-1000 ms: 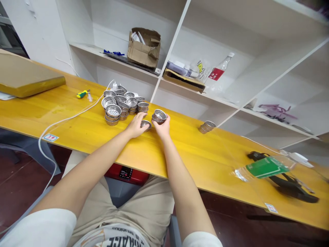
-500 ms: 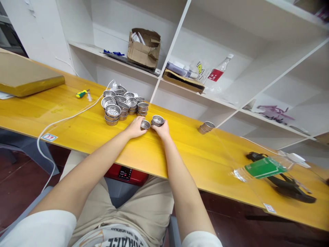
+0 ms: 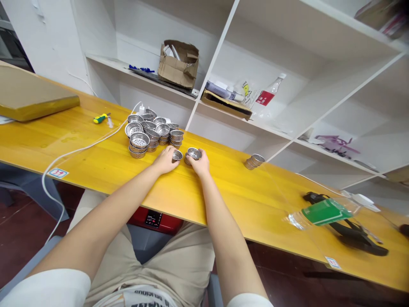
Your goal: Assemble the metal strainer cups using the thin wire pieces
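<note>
My left hand (image 3: pixel 165 160) is closed round a small perforated metal cup (image 3: pixel 177 156) at table level. Just right of it, my right hand (image 3: pixel 200 163) grips a similar metal strainer cup (image 3: pixel 193 154), which seems to be stacked on another. A narrow gap separates the two cups. Behind and left of my hands stands a cluster of the same cups, many of them stacked, with a front stack (image 3: pixel 139 144) nearest me. Farther right, a short leaning stack (image 3: pixel 254 161) of cups stands alone near the shelf.
On the yellow table (image 3: pixel 223 200) a white cable (image 3: pixel 83 148) runs left of the cups, near a green-yellow screwdriver (image 3: pixel 101 118). A green-labelled bottle (image 3: pixel 326 212) lies at right beside a black object (image 3: pixel 358 236). A brown box (image 3: pixel 35 91) sits far left; white shelves rise behind.
The view has shifted slightly. My right hand's fingers now reach over the near rim of its cup, and the held cups sit slightly farther apart than before.
</note>
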Motion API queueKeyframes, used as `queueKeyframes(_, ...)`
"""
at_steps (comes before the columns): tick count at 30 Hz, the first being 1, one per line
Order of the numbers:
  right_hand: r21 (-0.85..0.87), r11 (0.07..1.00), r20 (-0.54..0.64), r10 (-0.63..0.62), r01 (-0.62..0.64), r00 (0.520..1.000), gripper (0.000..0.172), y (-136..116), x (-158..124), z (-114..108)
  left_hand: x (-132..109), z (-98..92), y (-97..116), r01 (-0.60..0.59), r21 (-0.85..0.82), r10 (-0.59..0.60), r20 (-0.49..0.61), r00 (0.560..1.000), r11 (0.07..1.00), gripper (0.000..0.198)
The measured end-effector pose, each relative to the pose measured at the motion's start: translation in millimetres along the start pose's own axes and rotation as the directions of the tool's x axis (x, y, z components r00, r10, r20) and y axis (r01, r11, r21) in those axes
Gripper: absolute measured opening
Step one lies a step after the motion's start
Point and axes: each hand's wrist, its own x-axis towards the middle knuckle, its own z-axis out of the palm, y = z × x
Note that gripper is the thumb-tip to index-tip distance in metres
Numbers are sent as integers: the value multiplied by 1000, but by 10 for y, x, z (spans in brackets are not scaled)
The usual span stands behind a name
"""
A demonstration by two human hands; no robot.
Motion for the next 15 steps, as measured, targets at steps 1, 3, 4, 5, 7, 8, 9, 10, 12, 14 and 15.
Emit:
queueKeyframes(1, -4, 1000, -38, -20, 20, 999, 74, -18, -5, -10, -3, -8, 8, -5, 11, 5, -3, 1000, 1000, 55)
queueKeyframes(3, 0, 998, -133, -62, 63, 989, 72, -67, -22, -38, -11, -38, 50, -36, 23, 37, -26, 999, 999, 62)
queueKeyframes(4, 13, 996, -169, -83, 87, 982, 70, -99, -38, -54, -16, -58, 83, -66, 21, 67, -49, 997, 998, 65)
queueKeyframes(5, 34, 993, -185, -107, 116, 977, 67, -136, -59, -66, -22, -80, 120, -103, 13, 104, -78, 991, 995, 68)
queueKeyframes(7, 90, 977, -148, -177, 191, 973, 59, -216, -120, -69, -32, -120, 191, -180, -18, 176, -140, 974, 984, 75)
queueKeyframes(8, 114, 964, -104, -228, 239, 968, 54, -258, -159, -56, -36, -135, 220, -205, -36, 197, -160, 967, 978, 77)
queueKeyframes(9, 132, 947, -54, -287, 291, 956, 50, -297, -201, -35, -40, -145, 242, -215, -56, 203, -171, 964, 975, 79)
queueKeyframes(10, 145, 928, -6, -345, 342, 939, 46, -334, -243, -7, -42, -150, 256, -212, -76, 196, -176, 965, 974, 80)
queueKeyframes(12, 161, 894, 56, -432, 418, 900, 40, -393, -321, 55, -44, -149, 263, -189, -105, 170, -170, 971, 976, 77)
queueKeyframes(14, 168, 876, 74, -468, 451, 881, 33, -432, -378, 102, -40, -140, 256, -181, -106, 162, -167, 972, 978, 72)
queueKeyframes(15, 171, 873, 77, -473, 456, 878, 28, -445, -396, 113, -38, -136, 250, -186, -96, 167, -171, 971, 978, 70)
